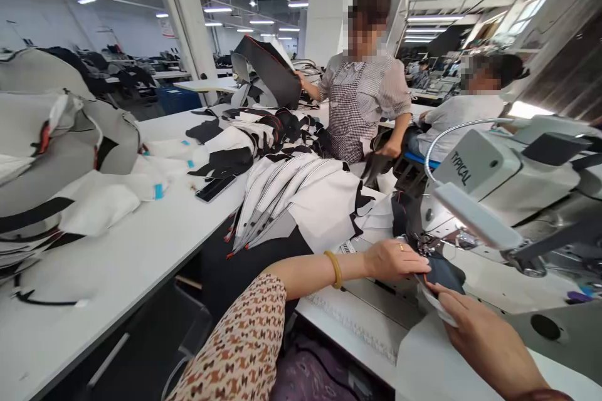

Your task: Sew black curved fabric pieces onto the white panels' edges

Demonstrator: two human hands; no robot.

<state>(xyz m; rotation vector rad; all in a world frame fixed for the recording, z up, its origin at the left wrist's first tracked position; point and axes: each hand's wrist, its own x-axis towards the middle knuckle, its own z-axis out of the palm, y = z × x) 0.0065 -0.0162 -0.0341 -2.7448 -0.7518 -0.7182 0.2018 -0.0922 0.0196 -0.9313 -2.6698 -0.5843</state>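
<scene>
My left hand [394, 259] reaches across to the needle area of a grey sewing machine [498, 182] and pinches the edge of a small dark fabric piece [444, 272] lying under the presser foot. A yellow bangle sits on that wrist. My right hand [484, 341] comes in from the lower right, its fingers closed on the near edge of the same dark piece together with a white layer beneath it. Both hands lie on the machine bed [508, 288].
A long white table [141, 250] on the left carries stacks of grey, white and black cut pieces [61, 156] and a phone [215, 188]. More cut pieces [301, 194] hang off the table end. A standing person [364, 84] handles fabric; another person [463, 109] sits behind the machine.
</scene>
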